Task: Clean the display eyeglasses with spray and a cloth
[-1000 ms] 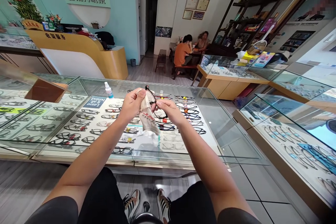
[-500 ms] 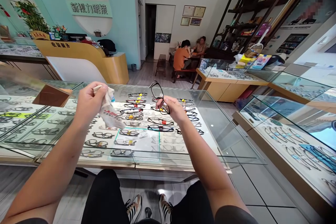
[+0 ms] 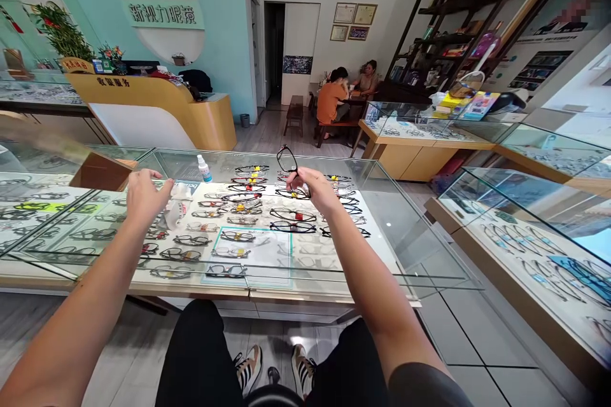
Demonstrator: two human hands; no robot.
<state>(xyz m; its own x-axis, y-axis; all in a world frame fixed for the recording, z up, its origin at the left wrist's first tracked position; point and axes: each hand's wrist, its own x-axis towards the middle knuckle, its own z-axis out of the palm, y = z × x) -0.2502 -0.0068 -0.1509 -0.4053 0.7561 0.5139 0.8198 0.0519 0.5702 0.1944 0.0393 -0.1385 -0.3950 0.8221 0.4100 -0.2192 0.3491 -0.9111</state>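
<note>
Knees (image 3: 195, 350) in black trousers at the bottom of view, striped sneakers (image 3: 249, 369) between them on grey plank floor (image 3: 109, 337). Next out, wooden front edge of glass-topped desk (image 3: 329, 299); rows of spectacle frames (image 3: 293, 227) lie under the glass, several with red or yellow tags, some over a teal-bordered sheet (image 3: 267, 257).

Both hands are above the glass, well apart. On one side, left hand (image 3: 147, 194) has thumb and fingers parted, not wrapped round anything. Crumpled pale cloth (image 3: 177, 208) with red print sits just beside its thumb; can't tell if they touch. On the other, right hand (image 3: 312, 189) pinches black-rimmed eyeglasses (image 3: 287, 160) by one side, one lens raised above the fingers, clear of the glass.

Spray bottle (image 3: 204, 170), white with blue label, stands upright beyond the cloth. Brown box-like object (image 3: 101, 170) sits to the left of the left hand.

Farther: yellow reception counter (image 3: 214, 121), small bin (image 3: 245, 121) beside it. At back, person in orange (image 3: 330, 102) sits near another person (image 3: 367, 81); four framed certificates (image 3: 353, 20) on the wall.
</note>
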